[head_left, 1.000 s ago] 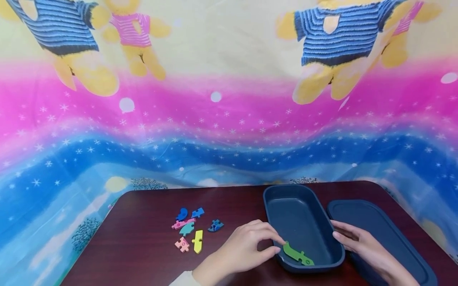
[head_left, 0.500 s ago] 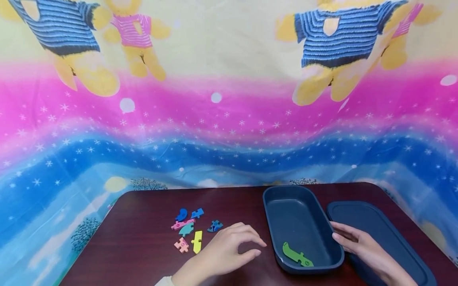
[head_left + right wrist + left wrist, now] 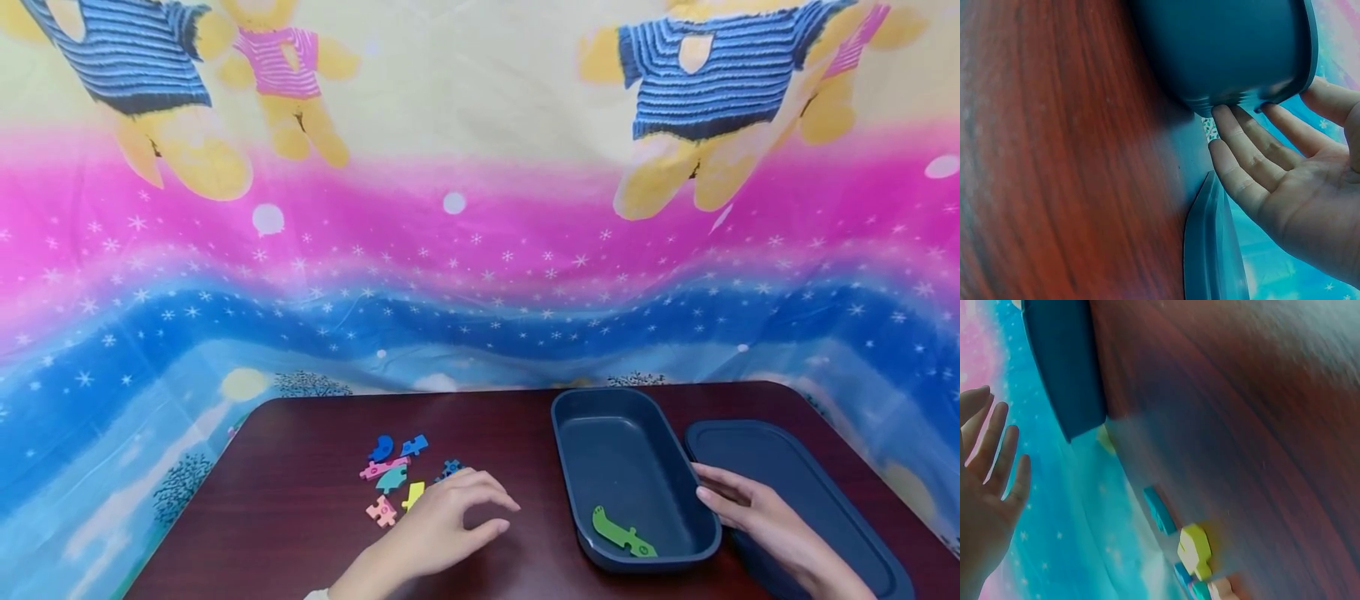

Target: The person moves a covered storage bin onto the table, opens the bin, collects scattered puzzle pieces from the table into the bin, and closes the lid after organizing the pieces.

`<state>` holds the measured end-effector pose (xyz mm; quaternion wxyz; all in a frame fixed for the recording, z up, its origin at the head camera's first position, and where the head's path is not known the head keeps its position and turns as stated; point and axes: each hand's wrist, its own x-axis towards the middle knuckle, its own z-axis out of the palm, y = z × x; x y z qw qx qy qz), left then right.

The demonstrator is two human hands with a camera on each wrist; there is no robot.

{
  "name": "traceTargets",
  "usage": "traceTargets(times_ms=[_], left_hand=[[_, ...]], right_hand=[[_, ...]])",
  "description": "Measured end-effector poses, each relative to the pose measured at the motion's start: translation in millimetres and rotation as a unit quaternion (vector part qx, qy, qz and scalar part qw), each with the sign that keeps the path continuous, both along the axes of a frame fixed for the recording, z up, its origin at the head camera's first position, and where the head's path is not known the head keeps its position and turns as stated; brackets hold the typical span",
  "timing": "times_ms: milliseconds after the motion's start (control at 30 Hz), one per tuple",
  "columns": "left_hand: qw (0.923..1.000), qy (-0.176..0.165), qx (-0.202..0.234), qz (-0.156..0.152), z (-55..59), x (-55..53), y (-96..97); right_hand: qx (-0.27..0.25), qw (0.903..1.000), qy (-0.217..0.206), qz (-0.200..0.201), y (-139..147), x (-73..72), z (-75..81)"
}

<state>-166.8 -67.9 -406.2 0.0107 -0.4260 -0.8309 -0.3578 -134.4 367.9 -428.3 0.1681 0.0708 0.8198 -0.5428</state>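
Note:
My left hand point(image 3: 438, 529) is held over the table with relaxed, spread fingers and nothing in them. It partly covers a yellow puzzle piece point(image 3: 412, 495) and a patterned blue puzzle piece point(image 3: 451, 468). My right hand point(image 3: 767, 518) touches the right side of a dark blue box point(image 3: 564, 467); in the right wrist view its fingertips lie against the wall and the thumb is at the rim. Inside the box, near its front end, lies a green puzzle piece point(image 3: 621, 533). On the left, a salmon piece point(image 3: 382, 511), teal piece point(image 3: 392, 478) and pink piece point(image 3: 375, 471) lie grouped.
A round-ended blue piece point(image 3: 381, 448) and a lighter blue piece point(image 3: 414, 445) lie at the back of the group. The box's flat lid point(image 3: 787, 467) lies right of it, partly under my right forearm. A printed cloth point(image 3: 480, 250) hangs behind the table point(image 3: 300, 483).
My left hand has let go of the green puzzle piece in the box and moved left toward the loose pieces. The right hand has stayed at the box's side.

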Motion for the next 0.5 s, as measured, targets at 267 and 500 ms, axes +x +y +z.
traceTargets(times_ms=[267,500], left_hand=[[0.9989,-0.004,-0.006,0.047,0.4,-3.3,-20.7],[0.9971,-0.018,0.004,0.074,5.0,-3.6,-35.1]], right_hand=[[-0.005,1.0000,-0.004,-0.004,2,-0.1,-2.2],[-0.004,1.0000,-0.006,-0.006,1,-0.4,-1.9]])
